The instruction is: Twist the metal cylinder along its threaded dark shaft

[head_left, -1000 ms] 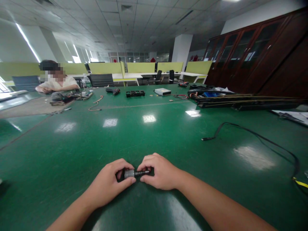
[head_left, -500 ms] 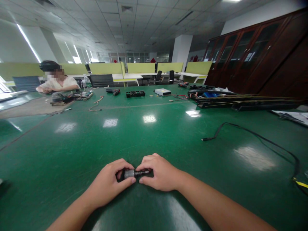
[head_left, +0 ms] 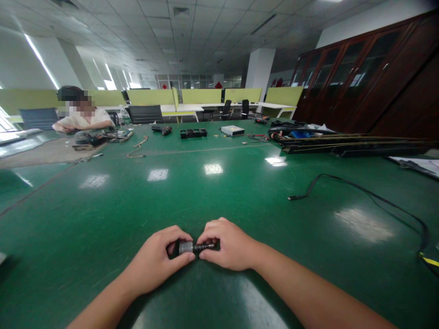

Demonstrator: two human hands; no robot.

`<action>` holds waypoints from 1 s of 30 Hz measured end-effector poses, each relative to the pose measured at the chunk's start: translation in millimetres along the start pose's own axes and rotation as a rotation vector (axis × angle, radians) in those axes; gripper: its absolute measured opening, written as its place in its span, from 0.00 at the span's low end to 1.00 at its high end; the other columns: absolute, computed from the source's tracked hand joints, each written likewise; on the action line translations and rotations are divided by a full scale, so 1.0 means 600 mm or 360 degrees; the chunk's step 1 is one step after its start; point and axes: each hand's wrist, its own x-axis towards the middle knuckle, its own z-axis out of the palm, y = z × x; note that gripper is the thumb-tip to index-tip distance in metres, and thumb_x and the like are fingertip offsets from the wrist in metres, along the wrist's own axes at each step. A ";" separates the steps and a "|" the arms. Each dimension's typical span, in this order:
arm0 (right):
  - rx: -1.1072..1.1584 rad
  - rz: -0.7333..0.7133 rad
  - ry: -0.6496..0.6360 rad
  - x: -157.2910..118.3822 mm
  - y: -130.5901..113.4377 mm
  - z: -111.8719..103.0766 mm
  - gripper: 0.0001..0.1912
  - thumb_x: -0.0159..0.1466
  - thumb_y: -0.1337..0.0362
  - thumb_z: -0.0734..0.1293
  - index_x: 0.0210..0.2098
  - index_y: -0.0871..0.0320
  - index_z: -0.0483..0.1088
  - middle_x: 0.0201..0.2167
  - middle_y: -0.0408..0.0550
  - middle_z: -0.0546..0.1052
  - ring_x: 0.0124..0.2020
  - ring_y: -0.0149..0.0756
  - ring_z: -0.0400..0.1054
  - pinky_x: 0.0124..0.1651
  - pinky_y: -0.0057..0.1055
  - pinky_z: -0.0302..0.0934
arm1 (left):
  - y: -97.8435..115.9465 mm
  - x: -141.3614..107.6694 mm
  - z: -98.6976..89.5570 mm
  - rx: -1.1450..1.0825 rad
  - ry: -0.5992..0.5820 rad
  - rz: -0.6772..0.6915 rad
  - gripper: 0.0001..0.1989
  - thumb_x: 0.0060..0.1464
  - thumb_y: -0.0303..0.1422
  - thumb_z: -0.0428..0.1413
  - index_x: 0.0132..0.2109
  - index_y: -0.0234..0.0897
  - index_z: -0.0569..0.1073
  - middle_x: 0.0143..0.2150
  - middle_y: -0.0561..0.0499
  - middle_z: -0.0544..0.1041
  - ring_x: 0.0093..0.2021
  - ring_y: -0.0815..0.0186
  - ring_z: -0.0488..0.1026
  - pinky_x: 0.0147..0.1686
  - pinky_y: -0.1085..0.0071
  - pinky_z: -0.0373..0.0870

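A small metal part (head_left: pixel 187 247) with a grey cylinder on its left and a thin dark ribbed shaft on its right lies sideways between my hands, low on the green table (head_left: pixel 219 196). Around the cylinder end, the thumb and fingers of my left hand (head_left: pixel 159 258) are closed. My right hand (head_left: pixel 228 246) curls round the shaft end, its thumb below and its fingers above. The tip of the shaft points into the right palm. Both hands are close together, near the table surface.
A black cable (head_left: pixel 363 185) runs along the right. Farther back lie a drill (head_left: pixel 162 130), a black fan-like module (head_left: pixel 193 133), a silver box (head_left: pixel 232 130), a thin cord (head_left: pixel 139 148) and black strips (head_left: pixel 346 144). A person (head_left: pixel 82 114) sits at the far left.
The metal part and my left hand have shifted very slightly to the right. My right hand's fingertips have moved a little around the shaft.
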 end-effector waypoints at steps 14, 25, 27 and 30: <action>0.0014 0.0031 0.0053 0.000 0.001 0.002 0.07 0.57 0.62 0.73 0.34 0.57 0.76 0.28 0.40 0.75 0.32 0.31 0.68 0.41 0.30 0.56 | 0.000 -0.002 0.001 0.0000 0.0001 -0.0006 0.12 0.57 0.41 0.57 0.44 0.41 0.77 0.35 0.53 0.75 0.33 0.65 0.69 0.33 0.72 0.62; 0.0019 0.0041 0.0057 0.000 0.000 0.003 0.07 0.56 0.62 0.73 0.34 0.56 0.76 0.28 0.40 0.74 0.31 0.31 0.67 0.41 0.30 0.55 | 0.004 0.000 -0.003 0.0007 -0.0022 -0.0022 0.11 0.57 0.41 0.57 0.43 0.41 0.77 0.34 0.53 0.75 0.33 0.65 0.69 0.33 0.72 0.61; 0.0008 0.0045 0.0051 -0.001 0.000 0.003 0.07 0.57 0.62 0.73 0.34 0.56 0.76 0.28 0.41 0.74 0.31 0.32 0.67 0.40 0.30 0.55 | 0.003 0.000 -0.001 0.0001 -0.0008 -0.0019 0.11 0.57 0.41 0.57 0.43 0.41 0.77 0.35 0.53 0.75 0.33 0.65 0.69 0.33 0.72 0.61; -0.0003 0.0052 0.0046 0.000 -0.001 0.002 0.07 0.57 0.62 0.72 0.34 0.56 0.76 0.28 0.41 0.74 0.32 0.32 0.68 0.41 0.30 0.55 | 0.000 0.000 0.001 0.0003 0.0002 -0.0008 0.12 0.57 0.41 0.57 0.43 0.41 0.77 0.34 0.53 0.75 0.33 0.65 0.69 0.32 0.72 0.62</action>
